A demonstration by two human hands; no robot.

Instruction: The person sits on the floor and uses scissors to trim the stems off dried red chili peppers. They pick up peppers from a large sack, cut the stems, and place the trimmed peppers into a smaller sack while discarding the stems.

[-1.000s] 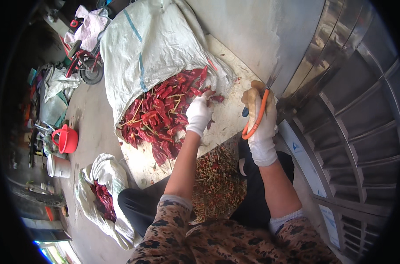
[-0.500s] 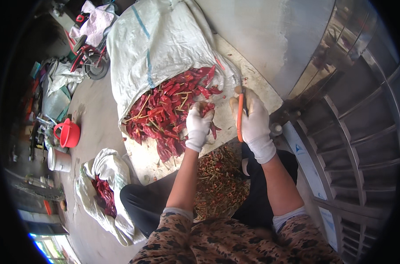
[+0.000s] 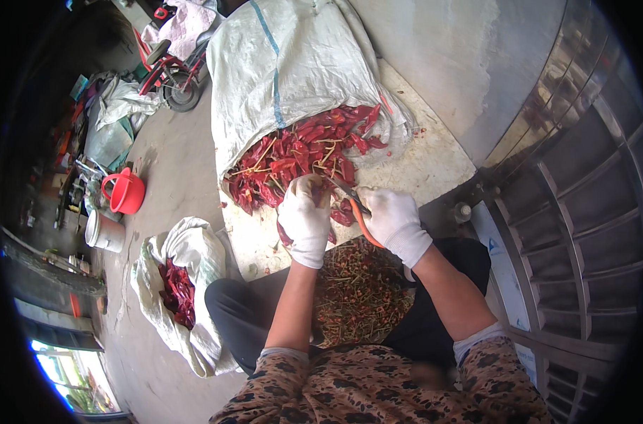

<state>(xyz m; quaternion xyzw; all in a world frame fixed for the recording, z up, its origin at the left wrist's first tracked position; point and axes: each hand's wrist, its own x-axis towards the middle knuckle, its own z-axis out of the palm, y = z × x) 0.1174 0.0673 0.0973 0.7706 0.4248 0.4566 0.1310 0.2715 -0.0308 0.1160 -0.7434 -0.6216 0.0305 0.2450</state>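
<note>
My left hand (image 3: 304, 220), in a white glove, is closed around dried red chili peppers (image 3: 285, 235), whose tips stick out below the fingers. My right hand (image 3: 392, 222), gloved too, grips orange-handled shears (image 3: 362, 225). Their blades point up and left, close to the fingertips of my left hand. Just beyond both hands, a heap of dried red chilies (image 3: 286, 161) spills from the mouth of a large white woven sack (image 3: 314, 71) with a blue stripe. Between my legs lies a pile of cut stems and bits (image 3: 364, 300).
A pale board (image 3: 438, 159) lies under the big sack. On my left stands a smaller white sack (image 3: 205, 251) with red chilies (image 3: 177, 293) inside. Farther left are a red bucket (image 3: 128, 192) and a white bucket (image 3: 104, 231). A dark metal gate (image 3: 569, 233) is on the right.
My hands have come together: the right one has swung the shears down and left, bringing the blades beside the left hand. The view has shifted, so the surroundings sit farther right.
</note>
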